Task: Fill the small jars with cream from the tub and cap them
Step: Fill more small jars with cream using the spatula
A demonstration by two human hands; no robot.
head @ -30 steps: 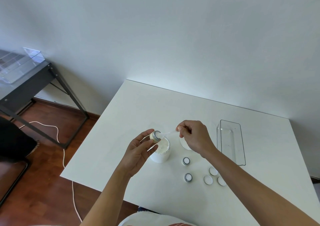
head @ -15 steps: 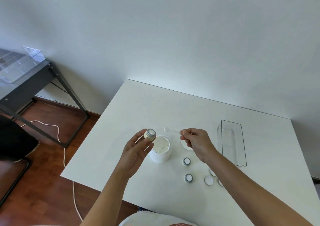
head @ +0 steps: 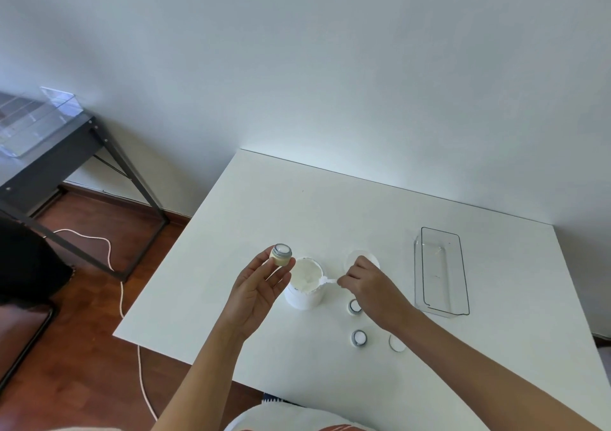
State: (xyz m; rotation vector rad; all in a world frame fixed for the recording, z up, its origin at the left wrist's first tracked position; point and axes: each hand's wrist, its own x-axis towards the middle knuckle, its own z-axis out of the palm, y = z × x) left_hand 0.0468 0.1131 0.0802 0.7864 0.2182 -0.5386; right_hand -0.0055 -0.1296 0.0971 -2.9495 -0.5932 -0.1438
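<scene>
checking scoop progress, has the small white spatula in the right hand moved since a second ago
Yes. The small white spatula has gone from the held small jar down to the white cream tub.

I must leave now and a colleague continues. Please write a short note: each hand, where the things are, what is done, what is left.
Left hand holds a small jar up, beside the tub, open, cream inside.
Right hand pinches the spatula, its tip in the cream tub.
Two more open jars stand on the table, right of the tub; one cap shows by the right forearm.
Done: no jar capped.
Left: finish filling, then cap all three.
</scene>
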